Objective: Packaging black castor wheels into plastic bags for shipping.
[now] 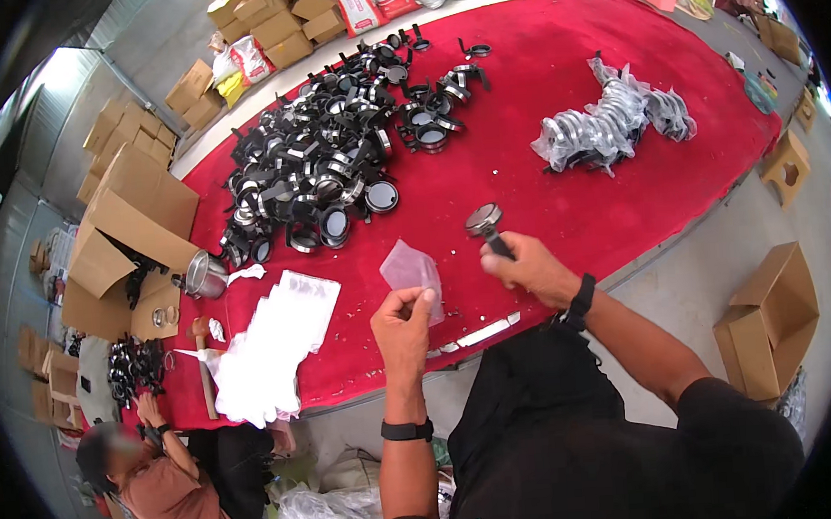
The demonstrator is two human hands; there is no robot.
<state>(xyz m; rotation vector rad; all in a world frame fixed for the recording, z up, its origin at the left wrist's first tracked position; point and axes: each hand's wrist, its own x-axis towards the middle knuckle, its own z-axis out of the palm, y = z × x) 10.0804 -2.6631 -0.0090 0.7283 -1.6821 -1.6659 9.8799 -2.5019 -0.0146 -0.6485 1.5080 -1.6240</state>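
Over the near edge of the red-covered table, my left hand pinches a thin translucent plastic bag between thumb and fingers, the bag standing upward. To its right, my right hand is closed round the black handle of a round metal-headed piece. The metal head faces up and away from me, a short gap from the bag. White plastic bags lie in a fanned stack left of my left hand. Beyond is a large heap of similar black-handled round pieces.
Bagged pieces lie in a row at the far right of the table. At left are a metal cup, a hammer and an open carton. A co-worker sits at lower left. Another carton stands on the right floor.
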